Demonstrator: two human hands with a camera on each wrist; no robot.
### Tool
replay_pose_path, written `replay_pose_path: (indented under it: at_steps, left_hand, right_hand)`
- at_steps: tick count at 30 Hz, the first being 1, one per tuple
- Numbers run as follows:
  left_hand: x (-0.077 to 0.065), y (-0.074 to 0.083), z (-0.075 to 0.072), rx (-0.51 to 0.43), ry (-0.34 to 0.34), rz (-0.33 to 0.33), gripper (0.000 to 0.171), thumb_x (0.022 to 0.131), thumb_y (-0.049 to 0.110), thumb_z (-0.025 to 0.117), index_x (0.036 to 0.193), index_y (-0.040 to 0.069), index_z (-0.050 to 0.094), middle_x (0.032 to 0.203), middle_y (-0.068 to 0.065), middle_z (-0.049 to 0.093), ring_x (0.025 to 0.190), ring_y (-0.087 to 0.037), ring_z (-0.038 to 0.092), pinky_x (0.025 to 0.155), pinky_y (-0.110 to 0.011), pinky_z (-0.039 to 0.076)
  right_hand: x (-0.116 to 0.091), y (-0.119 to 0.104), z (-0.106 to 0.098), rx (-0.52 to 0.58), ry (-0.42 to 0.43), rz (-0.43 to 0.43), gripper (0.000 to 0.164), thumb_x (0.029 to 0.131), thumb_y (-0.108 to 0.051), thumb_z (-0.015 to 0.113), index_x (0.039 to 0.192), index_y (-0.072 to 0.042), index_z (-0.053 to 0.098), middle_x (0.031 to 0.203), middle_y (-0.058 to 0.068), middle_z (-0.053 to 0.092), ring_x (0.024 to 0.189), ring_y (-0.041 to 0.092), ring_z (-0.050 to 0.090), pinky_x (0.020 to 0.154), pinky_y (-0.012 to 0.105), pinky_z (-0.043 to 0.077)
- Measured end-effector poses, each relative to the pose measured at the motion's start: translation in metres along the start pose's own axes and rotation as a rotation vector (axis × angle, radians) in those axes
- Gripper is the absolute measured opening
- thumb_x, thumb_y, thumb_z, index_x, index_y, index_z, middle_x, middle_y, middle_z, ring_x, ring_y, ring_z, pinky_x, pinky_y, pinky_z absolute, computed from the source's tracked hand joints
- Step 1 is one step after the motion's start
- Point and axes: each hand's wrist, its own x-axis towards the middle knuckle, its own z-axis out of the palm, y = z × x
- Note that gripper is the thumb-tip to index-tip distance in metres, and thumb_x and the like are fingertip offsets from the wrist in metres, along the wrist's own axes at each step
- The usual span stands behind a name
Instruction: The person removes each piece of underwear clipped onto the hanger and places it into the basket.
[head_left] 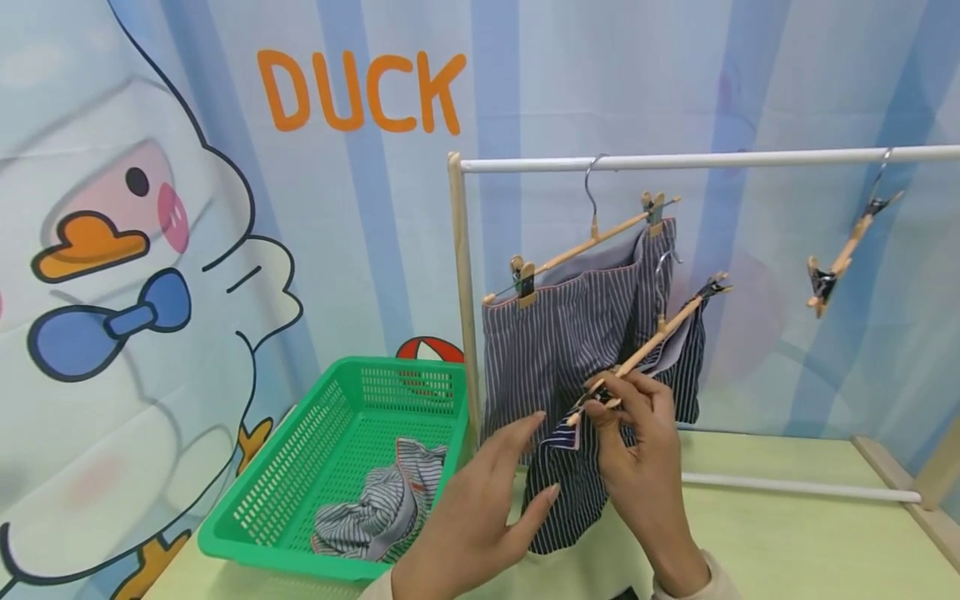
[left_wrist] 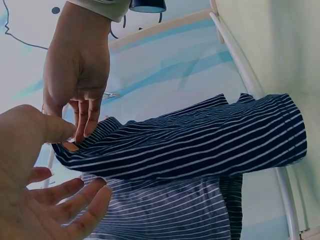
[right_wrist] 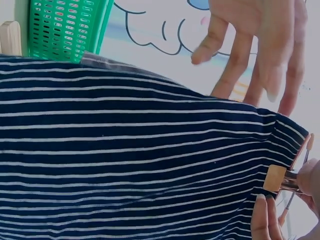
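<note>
My right hand (head_left: 643, 450) pinches the near clip of a wooden clip hanger (head_left: 651, 343). Navy shorts with white stripes (head_left: 566, 500) hang from this hanger, one clip at each end. In the right wrist view, the fingers are at the clip (right_wrist: 275, 178) on the waistband of the striped shorts (right_wrist: 125, 135). Close to the waistband, on its left side, my left hand (head_left: 480, 500) has its fingers spread and holds nothing. Behind, grey striped shorts (head_left: 555, 333) hang by two clips from another hanger (head_left: 592, 242) on the white rail (head_left: 540, 164).
A green basket (head_left: 255, 517) at the left contains crumpled striped clothing (head_left: 375, 508). Further right on the rail hangs a hanger with clips (head_left: 855, 237). The rack's wooden post (head_left: 461, 275) and lower white bar (head_left: 802, 487) stand around the work area.
</note>
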Motion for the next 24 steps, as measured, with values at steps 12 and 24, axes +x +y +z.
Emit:
replay_pose_path:
  at_steps: [12, 24]
  left_hand:
    - [0.01, 0.007, 0.005, 0.065, 0.057, 0.029, 0.074, 0.092, 0.029, 0.059, 0.15, 0.012, 0.016, 0.135, -0.007, 0.05, 0.118, -0.015, 0.048, 0.09, -0.039, 0.05]
    - [0.018, 0.006, 0.009, 0.134, 0.205, 0.107, 0.075, 0.086, 0.013, 0.066, 0.148, 0.009, 0.024, 0.114, -0.006, 0.061, 0.102, -0.014, 0.055, 0.079, -0.031, 0.054]
  right_hand:
    - [-0.01, -0.006, 0.014, -0.022, -0.001, -0.02, 0.027, 0.086, -0.006, 0.066, 0.113, -0.006, 0.066, 0.121, 0.02, 0.045, 0.097, 0.018, 0.053, 0.076, 0.022, 0.049]
    - [-0.014, -0.009, 0.023, -0.033, -0.004, -0.061, 0.03, 0.083, -0.003, 0.069, 0.113, -0.002, 0.066, 0.117, 0.022, 0.046, 0.093, 0.018, 0.055, 0.071, 0.034, 0.053]
